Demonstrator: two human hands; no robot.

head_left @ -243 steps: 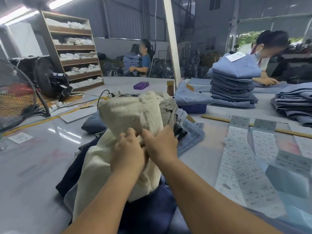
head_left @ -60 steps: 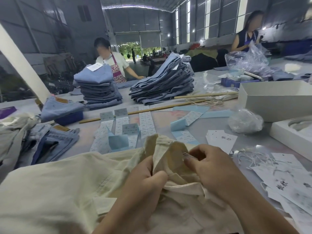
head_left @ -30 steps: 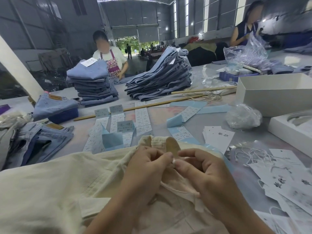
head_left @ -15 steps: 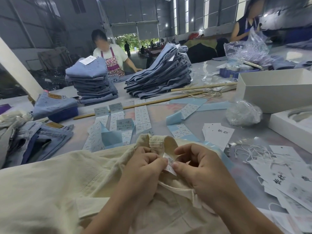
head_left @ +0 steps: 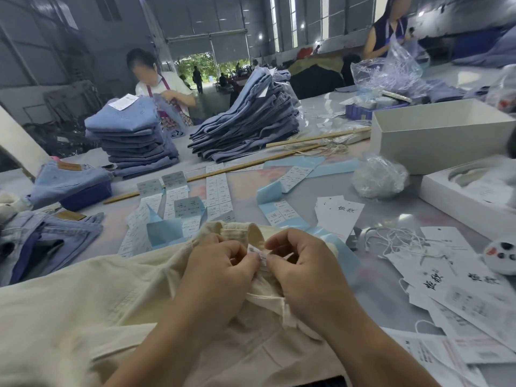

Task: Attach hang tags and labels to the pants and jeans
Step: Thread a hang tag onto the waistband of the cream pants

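Hands meet over cream pants [head_left: 83, 308] on the table [head_left: 329, 180]: left hand [head_left: 220, 263] and right hand [head_left: 304, 263] both pinch a small label [head_left: 258, 254] at the waistband (print too small to read). Label strips [head_left: 217, 194] lie beyond, hang tags [head_left: 458, 277] at right.

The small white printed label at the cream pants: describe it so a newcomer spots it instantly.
Start at the wide cream fabric pants covering the near table. At their bunched waistband, left hand and right hand meet; the small white printed label is pinched between them, unlike the loose label strips beyond.
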